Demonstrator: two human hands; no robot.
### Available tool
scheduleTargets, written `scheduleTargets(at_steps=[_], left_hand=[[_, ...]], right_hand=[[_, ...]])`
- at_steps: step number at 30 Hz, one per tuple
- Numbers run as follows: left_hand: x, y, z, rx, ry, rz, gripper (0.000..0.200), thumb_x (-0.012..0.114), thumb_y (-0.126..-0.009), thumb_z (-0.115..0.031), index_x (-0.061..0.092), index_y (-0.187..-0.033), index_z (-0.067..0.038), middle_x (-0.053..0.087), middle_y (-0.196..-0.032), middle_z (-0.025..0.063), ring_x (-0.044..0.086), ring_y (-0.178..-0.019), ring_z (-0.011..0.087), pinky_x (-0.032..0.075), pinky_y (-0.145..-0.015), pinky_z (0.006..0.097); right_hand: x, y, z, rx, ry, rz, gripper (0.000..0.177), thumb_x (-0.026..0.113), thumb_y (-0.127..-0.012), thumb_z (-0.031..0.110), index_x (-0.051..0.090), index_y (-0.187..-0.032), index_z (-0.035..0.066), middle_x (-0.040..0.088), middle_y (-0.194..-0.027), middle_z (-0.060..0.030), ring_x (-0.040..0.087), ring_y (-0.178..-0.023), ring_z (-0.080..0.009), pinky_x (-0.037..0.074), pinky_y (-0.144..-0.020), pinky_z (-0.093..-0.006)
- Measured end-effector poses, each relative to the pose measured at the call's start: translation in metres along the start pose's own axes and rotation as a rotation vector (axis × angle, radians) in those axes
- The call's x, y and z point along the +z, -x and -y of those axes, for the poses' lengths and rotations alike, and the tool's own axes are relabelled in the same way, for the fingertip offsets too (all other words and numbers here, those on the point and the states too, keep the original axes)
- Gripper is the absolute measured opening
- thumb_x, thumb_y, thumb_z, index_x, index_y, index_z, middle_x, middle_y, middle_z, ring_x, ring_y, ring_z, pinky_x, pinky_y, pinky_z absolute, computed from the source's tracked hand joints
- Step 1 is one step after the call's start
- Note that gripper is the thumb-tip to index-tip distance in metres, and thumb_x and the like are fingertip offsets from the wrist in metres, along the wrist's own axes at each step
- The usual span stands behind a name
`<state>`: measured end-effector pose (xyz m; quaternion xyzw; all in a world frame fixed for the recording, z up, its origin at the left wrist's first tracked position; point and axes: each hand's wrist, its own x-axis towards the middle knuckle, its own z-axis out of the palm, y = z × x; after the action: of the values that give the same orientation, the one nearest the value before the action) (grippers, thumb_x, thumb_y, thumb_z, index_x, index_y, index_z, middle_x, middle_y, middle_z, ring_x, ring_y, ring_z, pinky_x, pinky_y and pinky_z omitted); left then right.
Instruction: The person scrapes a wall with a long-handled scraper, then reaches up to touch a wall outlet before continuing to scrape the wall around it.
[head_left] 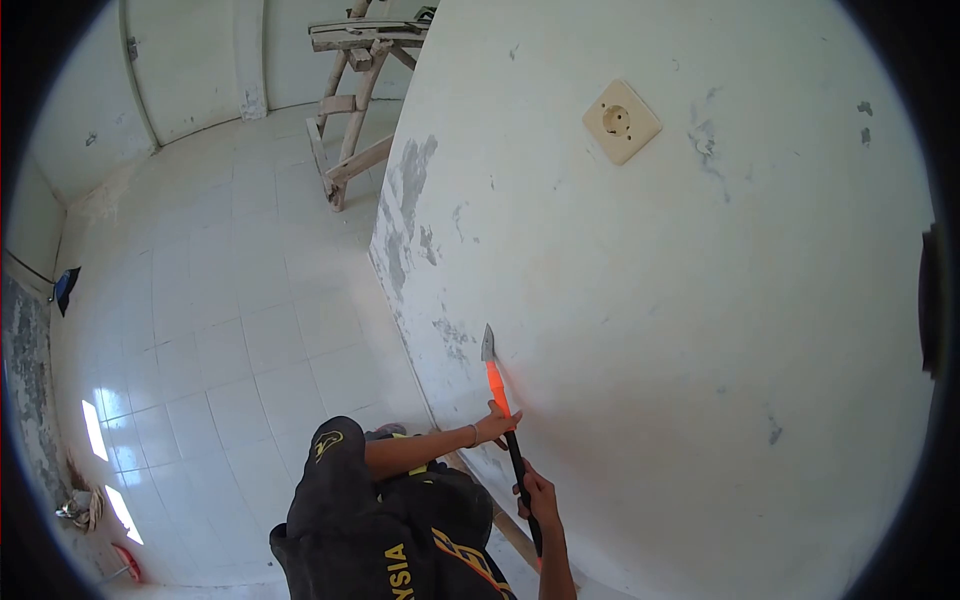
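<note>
A scraper (497,385) with a grey metal blade, an orange neck and a long black handle rests its blade against the white wall (680,330). My left hand (497,420) grips the orange part just below the blade, close to the wall. My right hand (535,495) holds the black handle lower down. My knee in dark trousers (335,470) is bent below the hands.
A cream wall socket (621,121) sits high on the wall. Patches of bare grey plaster (410,200) run along the wall's left edge. A wooden trestle (355,90) stands on the white tiled floor (220,330) at the back. Small items (80,510) lie at the lower left.
</note>
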<state>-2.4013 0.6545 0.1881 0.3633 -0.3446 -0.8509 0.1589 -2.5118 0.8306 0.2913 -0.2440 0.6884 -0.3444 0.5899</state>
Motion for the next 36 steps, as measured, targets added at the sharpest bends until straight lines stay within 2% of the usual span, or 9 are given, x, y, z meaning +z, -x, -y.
scheduleTargets(at_steps=[3, 6, 13, 18, 21, 25, 28, 32, 36], left_hand=[[-0.032, -0.05, 0.019, 0.156, 0.169, -0.124, 0.055, 0.058, -0.091, -0.039, 0.014, -0.102, -0.008, 0.051, -0.081, 0.01, 0.061, -0.057, 0.019, 0.06, -0.052, 0.0377], [-0.041, -0.046, 0.014, 0.128, 0.156, -0.191, 0.054, 0.058, -0.091, -0.039, 0.013, -0.1, -0.01, 0.05, -0.08, 0.0096, 0.059, -0.052, 0.0176, 0.059, -0.052, 0.037], [-0.001, -0.013, 0.005, -0.084, 0.077, 0.099, 0.067, 0.06, -0.089, -0.044, 0.012, -0.115, -0.003, 0.052, -0.099, 0.0174, 0.064, -0.088, 0.0248, 0.061, -0.068, 0.0443], [0.017, 0.004, -0.001, -0.156, 0.106, 0.329, 0.065, 0.058, -0.088, -0.05, 0.017, -0.111, -0.005, 0.056, -0.106, 0.0177, 0.063, -0.094, 0.0258, 0.061, -0.072, 0.0473], [0.011, 0.0, -0.004, -0.139, 0.154, 0.262, 0.06, 0.058, -0.089, -0.049, 0.02, -0.107, -0.006, 0.057, -0.103, 0.0158, 0.064, -0.092, 0.0244, 0.06, -0.071, 0.0486], [-0.004, -0.026, 0.021, -0.156, 0.216, 0.071, 0.058, 0.059, -0.089, -0.048, 0.021, -0.106, -0.008, 0.057, -0.099, 0.0145, 0.064, -0.088, 0.0231, 0.06, -0.069, 0.0509], [0.003, -0.016, 0.011, -0.185, 0.226, 0.062, 0.06, 0.061, -0.088, -0.046, 0.021, -0.109, -0.007, 0.057, -0.095, 0.0129, 0.064, -0.087, 0.0228, 0.06, -0.069, 0.0515], [-0.01, -0.029, 0.013, -0.191, 0.301, 0.117, 0.059, 0.063, -0.087, -0.045, 0.023, -0.11, -0.006, 0.057, -0.095, 0.0128, 0.064, -0.086, 0.022, 0.059, -0.07, 0.0529], [-0.028, -0.044, 0.017, -0.169, 0.289, -0.06, 0.061, 0.065, -0.085, -0.046, 0.026, -0.11, -0.007, 0.056, -0.093, 0.0115, 0.063, -0.084, 0.0223, 0.059, -0.07, 0.0537]], right_hand=[[0.026, -0.035, 0.018, -0.027, 0.054, -0.015, 0.047, 0.046, -0.1, 0.027, 0.038, -0.143, 0.011, 0.055, -0.072, -0.0033, 0.043, -0.037, -0.0094, 0.034, -0.034, -0.0253], [0.045, -0.041, 0.009, -0.053, 0.125, -0.036, 0.045, 0.043, -0.101, 0.025, 0.038, -0.143, 0.013, 0.055, -0.072, -0.0027, 0.041, -0.037, -0.0086, 0.034, -0.035, -0.0244], [-0.025, 0.057, -0.001, 0.057, 0.135, -0.051, 0.05, 0.046, -0.098, 0.017, 0.032, -0.146, 0.011, 0.058, -0.076, -0.005, 0.044, -0.041, -0.0079, 0.038, -0.039, -0.0231], [-0.035, 0.108, 0.022, 0.108, 0.354, -0.143, 0.046, 0.046, -0.096, 0.009, 0.042, -0.141, 0.01, 0.059, -0.074, -0.0039, 0.044, -0.044, -0.0071, 0.038, -0.041, -0.0231], [-0.018, 0.097, 0.037, -0.067, 0.658, -0.234, 0.046, 0.047, -0.093, 0.008, 0.046, -0.139, 0.01, 0.063, -0.071, -0.0037, 0.046, -0.05, -0.0096, 0.042, -0.052, -0.0258], [0.012, 0.069, 0.051, 0.01, 0.803, -0.31, 0.044, 0.048, -0.092, 0.011, 0.048, -0.136, 0.009, 0.066, -0.074, -0.0094, 0.057, -0.061, -0.0162, 0.047, -0.069, -0.0298], [0.004, 0.091, 0.06, 0.033, 0.794, -0.314, 0.043, 0.046, -0.092, 0.014, 0.051, -0.135, 0.014, 0.068, -0.078, -0.013, 0.067, -0.075, -0.0232, 0.049, -0.075, -0.0338], [0.027, 0.073, 0.088, 0.149, 0.917, -0.338, 0.043, 0.045, -0.092, 0.017, 0.051, -0.134, 0.016, 0.068, -0.081, -0.0154, 0.067, -0.077, -0.0269, 0.05, -0.078, -0.0371], [0.039, 0.051, 0.068, 0.149, 0.922, -0.39, 0.042, 0.047, -0.091, 0.02, 0.052, -0.133, 0.019, 0.069, -0.088, -0.0151, 0.067, -0.083, -0.0297, 0.049, -0.08, -0.0403]])
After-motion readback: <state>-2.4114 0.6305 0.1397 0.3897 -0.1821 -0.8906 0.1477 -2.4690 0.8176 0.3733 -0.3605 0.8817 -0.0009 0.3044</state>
